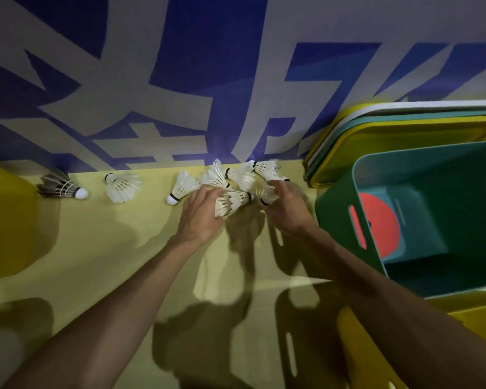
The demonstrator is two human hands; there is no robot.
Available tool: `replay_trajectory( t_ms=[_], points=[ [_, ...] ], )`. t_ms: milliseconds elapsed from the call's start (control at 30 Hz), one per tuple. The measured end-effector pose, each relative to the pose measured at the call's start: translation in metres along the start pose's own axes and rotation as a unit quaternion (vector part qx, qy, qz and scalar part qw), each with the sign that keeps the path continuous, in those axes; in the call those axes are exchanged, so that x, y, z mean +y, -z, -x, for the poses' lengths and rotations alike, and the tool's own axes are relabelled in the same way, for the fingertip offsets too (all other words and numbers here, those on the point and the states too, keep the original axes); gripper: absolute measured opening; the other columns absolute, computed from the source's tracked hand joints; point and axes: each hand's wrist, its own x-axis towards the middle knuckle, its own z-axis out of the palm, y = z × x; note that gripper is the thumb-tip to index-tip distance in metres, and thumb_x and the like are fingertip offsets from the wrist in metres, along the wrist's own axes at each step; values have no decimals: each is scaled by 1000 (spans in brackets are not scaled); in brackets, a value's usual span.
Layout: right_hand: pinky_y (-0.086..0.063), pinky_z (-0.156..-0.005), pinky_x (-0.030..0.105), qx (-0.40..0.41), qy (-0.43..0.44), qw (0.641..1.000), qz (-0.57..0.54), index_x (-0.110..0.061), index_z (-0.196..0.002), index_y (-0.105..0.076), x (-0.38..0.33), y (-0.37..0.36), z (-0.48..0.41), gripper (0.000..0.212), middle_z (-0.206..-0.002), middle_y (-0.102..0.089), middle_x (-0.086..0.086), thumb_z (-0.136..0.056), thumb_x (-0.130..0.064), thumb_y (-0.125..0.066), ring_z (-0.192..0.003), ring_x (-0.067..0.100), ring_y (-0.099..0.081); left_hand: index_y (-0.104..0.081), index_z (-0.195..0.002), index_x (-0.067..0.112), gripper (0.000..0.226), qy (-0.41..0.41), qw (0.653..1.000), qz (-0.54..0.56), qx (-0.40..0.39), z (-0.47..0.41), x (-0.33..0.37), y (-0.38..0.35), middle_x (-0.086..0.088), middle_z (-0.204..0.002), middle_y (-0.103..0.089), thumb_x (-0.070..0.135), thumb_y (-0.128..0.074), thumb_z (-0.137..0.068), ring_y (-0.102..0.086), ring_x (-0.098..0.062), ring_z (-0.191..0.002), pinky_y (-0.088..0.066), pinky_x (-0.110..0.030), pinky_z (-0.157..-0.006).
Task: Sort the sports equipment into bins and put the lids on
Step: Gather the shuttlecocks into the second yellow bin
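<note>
**A:** Yellow-green floor (124, 248), blue and grey lettered banner (180, 80) running along the far edge. What's lying on it?

**B:** Shuttlecocks are lying in a row along the banner edge. Dark-feathered shuttlecock (61, 186) is sitting far left, a white shuttlecock (122, 186) just beside it to the right, another one (181, 188) further right with its cork pointing near-left. Then a cluster of white shuttlecocks (247, 172) is bunching up at the middle, touching each other.

**A:** Hands?

**B:** Both are working in that cluster. Left hand (201, 217) is closing its grip on a white shuttlecock (233, 202), fingers wrapping over the feather end. Right hand (285, 210) is pinching its grip on another shuttlecock (267, 196), cork end toward the wrist. Motion blur on the right fingers, so exact contact is hard to read.

**A:** Bins?

**B:** Green bin (337, 214) is standing open on the right, near the right hand, with a red disc (382, 223) lying inside on the bottom. Stack of lids (404, 122) is leaning behind it, yellow, teal and white edges showing. Yellow bin (474, 318) is peeking in at the near right, another yellow one (3, 220) at the far left edge.
</note>
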Motion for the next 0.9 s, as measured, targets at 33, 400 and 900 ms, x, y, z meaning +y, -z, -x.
replay_trajectory(
  t_ms=[33, 400, 900],
  points=[
    [-38, -105, 35, 10, -1, 1000, 4, -20, -142, -34, -2, 0, 0, 59, -145, -39, 9, -90, -13, -60, -131, 25, -40, -47, -134, 22, 65, 14, 1000, -4, -6, 1, -1, -2, -3, -129, -49, 16, -70, -74, -40, -27, -123, -30, -34, -103],
    [-53, -78, 24, 88, 94, 992, 10, -11, -99, -73, 0, 13, 39, 15, -97, -73, 6, -89, -12, -61, -81, 14, -65, -54, -116, 11, 50, 141, 979, 132, 61, 41, 15, 8, -8, -117, -46, 19, -75, -72, -54, -28, -104, -44, -35, -85],
    [-55, -79, 36, 243, 244, 939, -5, -19, -109, -67, 35, 115, 181, 20, -102, -70, 3, -93, -21, -55, -86, 17, -65, -57, -115, 25, 45, 5, 947, 275, 163, 163, 154, 66, 4, -114, -48, 34, -77, -75, -51, 4, -89, -39, -10, -78]
  ],
)
